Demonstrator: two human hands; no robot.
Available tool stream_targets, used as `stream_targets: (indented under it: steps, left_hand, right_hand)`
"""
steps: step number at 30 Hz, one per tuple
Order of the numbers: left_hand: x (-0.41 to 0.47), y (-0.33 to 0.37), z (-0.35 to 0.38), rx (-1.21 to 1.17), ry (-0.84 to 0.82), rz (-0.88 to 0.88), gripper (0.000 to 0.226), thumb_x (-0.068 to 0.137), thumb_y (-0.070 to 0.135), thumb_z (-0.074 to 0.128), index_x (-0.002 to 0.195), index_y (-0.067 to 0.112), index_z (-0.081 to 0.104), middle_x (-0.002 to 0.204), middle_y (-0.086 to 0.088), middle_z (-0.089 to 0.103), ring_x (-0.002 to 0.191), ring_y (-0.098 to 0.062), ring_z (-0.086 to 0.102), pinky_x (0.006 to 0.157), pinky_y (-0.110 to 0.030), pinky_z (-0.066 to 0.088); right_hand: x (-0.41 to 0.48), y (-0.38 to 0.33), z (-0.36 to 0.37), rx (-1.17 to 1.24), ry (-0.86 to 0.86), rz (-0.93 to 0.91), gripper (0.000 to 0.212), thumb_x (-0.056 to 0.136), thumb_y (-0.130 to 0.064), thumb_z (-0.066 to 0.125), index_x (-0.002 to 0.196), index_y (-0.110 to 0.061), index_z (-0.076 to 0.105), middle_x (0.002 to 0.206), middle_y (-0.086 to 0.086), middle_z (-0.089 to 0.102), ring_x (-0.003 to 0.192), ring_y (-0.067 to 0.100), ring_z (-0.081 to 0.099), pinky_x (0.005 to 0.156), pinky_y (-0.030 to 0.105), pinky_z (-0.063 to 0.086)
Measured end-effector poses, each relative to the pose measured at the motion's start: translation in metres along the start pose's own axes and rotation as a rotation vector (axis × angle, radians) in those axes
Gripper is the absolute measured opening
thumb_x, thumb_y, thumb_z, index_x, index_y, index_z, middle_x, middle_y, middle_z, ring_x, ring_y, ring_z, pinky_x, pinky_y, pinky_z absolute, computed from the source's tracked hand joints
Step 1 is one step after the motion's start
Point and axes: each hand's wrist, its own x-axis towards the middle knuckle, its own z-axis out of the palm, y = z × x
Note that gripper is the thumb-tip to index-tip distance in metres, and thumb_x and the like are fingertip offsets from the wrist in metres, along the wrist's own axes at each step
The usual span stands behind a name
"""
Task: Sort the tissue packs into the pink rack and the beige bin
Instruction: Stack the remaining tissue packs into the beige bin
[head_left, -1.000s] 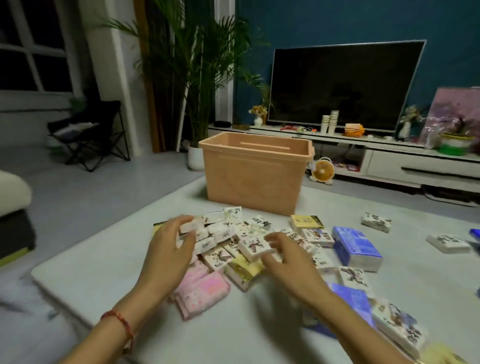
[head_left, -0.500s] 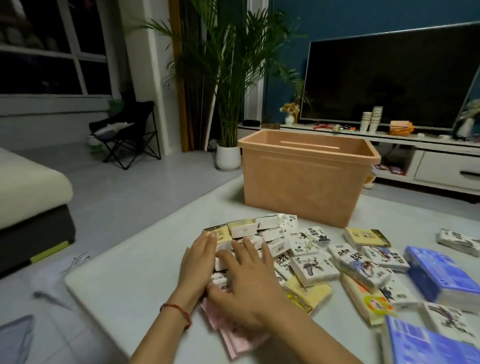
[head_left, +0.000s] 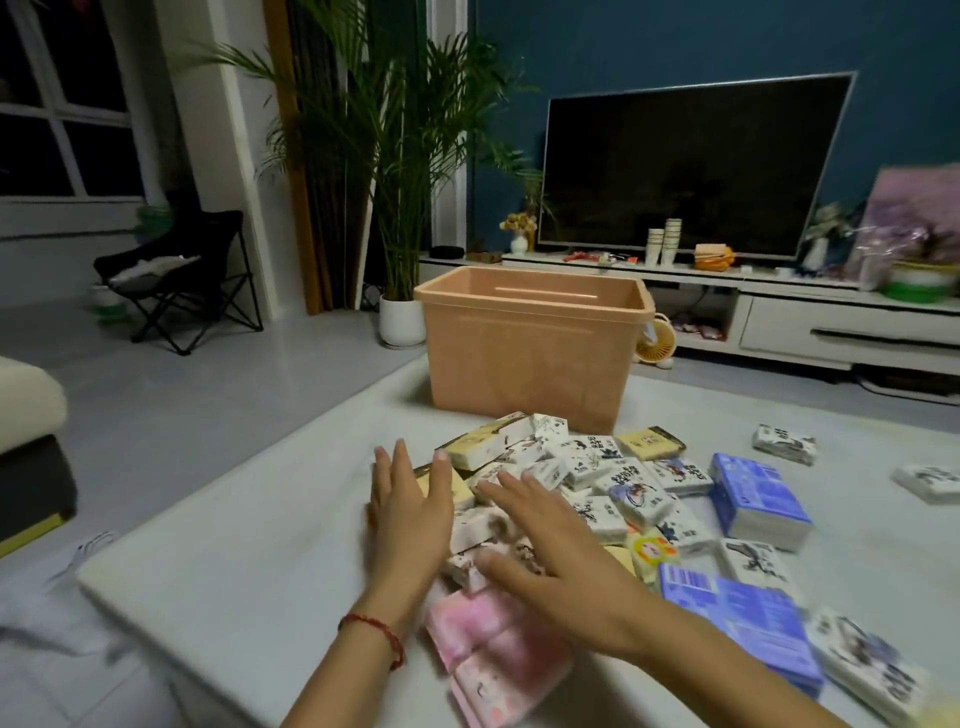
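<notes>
A heap of small tissue packs (head_left: 587, 467), mostly white with ink drawings, lies on the white table (head_left: 249, 551). Pink packs (head_left: 493, 654) sit at the near edge of the heap, blue packs (head_left: 753, 493) on its right. The beige bin (head_left: 530, 353) stands open just behind the heap. My left hand (head_left: 410, 509) lies flat with straight fingers against the heap's left side. My right hand (head_left: 550, 551) is spread flat over the packs in the middle. Neither hand holds a pack. No pink rack is in view.
More packs (head_left: 784, 444) lie scattered to the right. Behind the table are a TV (head_left: 691, 166) on a low white stand, a potted palm (head_left: 400, 322), a small fan (head_left: 654, 345) and a folding chair (head_left: 171, 280). A sofa edge (head_left: 26, 415) is at the left.
Both hands have come together from either side of the heap and now lie flat on its left part. The view swung left and back; the packs bunched closer.
</notes>
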Motion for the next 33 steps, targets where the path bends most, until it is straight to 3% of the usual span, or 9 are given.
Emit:
stream_targets:
  steps: [4, 8, 13, 16, 18, 21, 24, 26, 33]
  left_hand:
    - [-0.017, 0.041, 0.000, -0.247, -0.069, 0.108, 0.040, 0.097, 0.034, 0.036, 0.125, 0.012, 0.054, 0.136, -0.009, 0.050, 0.132, -0.022, 0.039, 0.112, -0.041, 0.026]
    - [-0.029, 0.067, 0.004, -0.394, -0.233, 0.115, 0.039, 0.096, 0.038, 0.039, 0.118, 0.014, 0.060, 0.118, -0.001, 0.063, 0.114, -0.015, 0.055, 0.102, -0.033, 0.042]
    - [-0.010, 0.071, -0.006, -0.381, -0.221, 0.070, 0.038, 0.096, 0.036, 0.041, 0.115, 0.009, 0.060, 0.120, -0.010, 0.060, 0.116, -0.026, 0.053, 0.097, -0.035, 0.042]
    - [0.007, 0.071, -0.009, -0.363, -0.223, 0.024, 0.032, 0.096, 0.035, 0.042, 0.112, 0.016, 0.061, 0.120, -0.002, 0.059, 0.112, -0.027, 0.056, 0.095, -0.035, 0.043]
    - [0.020, 0.067, -0.008, -0.333, -0.234, 0.021, 0.022, 0.095, 0.037, 0.043, 0.104, 0.025, 0.060, 0.118, -0.002, 0.062, 0.103, -0.025, 0.060, 0.092, -0.032, 0.044]
    - [0.038, 0.062, -0.012, -0.261, -0.239, 0.059, 0.016, 0.094, 0.039, 0.044, 0.104, 0.033, 0.054, 0.119, 0.008, 0.059, 0.106, -0.022, 0.061, 0.094, -0.032, 0.045]
    - [0.053, 0.056, -0.021, -0.219, -0.235, 0.125, 0.029, 0.094, 0.038, 0.045, 0.120, 0.027, 0.053, 0.122, 0.013, 0.054, 0.097, 0.000, 0.061, 0.087, -0.015, 0.046]
    - [0.060, 0.057, -0.033, -0.194, -0.196, 0.159, 0.033, 0.096, 0.035, 0.044, 0.127, 0.025, 0.050, 0.125, 0.011, 0.053, 0.096, 0.009, 0.053, 0.083, -0.008, 0.037]
    - [0.049, 0.066, -0.078, -0.024, 0.162, 0.295, 0.052, 0.096, 0.029, 0.044, 0.144, 0.031, 0.025, 0.151, 0.010, 0.024, 0.141, -0.008, 0.016, 0.115, -0.030, 0.020]
  right_hand:
    - [-0.009, 0.014, -0.033, 0.081, 0.140, 0.087, 0.050, 0.093, -0.034, 0.052, 0.140, -0.034, 0.034, 0.145, -0.016, 0.033, 0.130, -0.002, 0.029, 0.103, 0.016, 0.024]
    - [0.024, 0.028, -0.078, -0.026, 0.278, 0.164, 0.051, 0.091, -0.020, 0.055, 0.139, -0.021, 0.037, 0.134, -0.010, 0.045, 0.120, 0.009, 0.044, 0.089, 0.013, 0.032]
    - [0.103, 0.044, -0.113, -0.377, 0.406, 0.165, 0.077, 0.087, -0.022, 0.061, 0.148, -0.011, 0.015, 0.151, 0.009, 0.028, 0.138, 0.022, 0.028, 0.112, 0.030, 0.024]
    - [0.147, 0.059, -0.120, -0.602, 0.319, 0.248, 0.085, 0.089, -0.025, 0.059, 0.149, -0.011, 0.000, 0.157, 0.010, 0.011, 0.144, 0.025, 0.011, 0.117, 0.035, 0.007]
    - [0.169, 0.070, -0.122, -0.662, 0.275, 0.333, 0.084, 0.088, -0.029, 0.059, 0.148, -0.010, 0.003, 0.154, 0.012, 0.017, 0.143, 0.028, 0.014, 0.117, 0.038, 0.006]
    - [0.192, 0.078, -0.125, -0.727, 0.328, 0.348, 0.052, 0.088, -0.026, 0.057, 0.133, -0.011, 0.035, 0.135, 0.014, 0.043, 0.124, 0.030, 0.041, 0.104, 0.039, 0.029]
    - [0.202, 0.078, -0.125, -0.663, 0.435, 0.289, 0.023, 0.091, -0.014, 0.050, 0.113, -0.013, 0.045, 0.122, 0.009, 0.053, 0.112, 0.026, 0.050, 0.094, 0.038, 0.034]
    - [0.205, 0.075, -0.122, -0.681, 0.521, 0.215, 0.019, 0.089, -0.010, 0.050, 0.108, -0.012, 0.046, 0.116, 0.009, 0.055, 0.105, 0.027, 0.052, 0.086, 0.036, 0.034]
    - [0.196, 0.001, -0.107, -0.628, 0.742, -0.166, 0.022, 0.073, 0.008, 0.067, 0.078, -0.004, 0.050, 0.073, 0.015, 0.056, 0.059, 0.033, 0.053, 0.057, 0.035, 0.034]
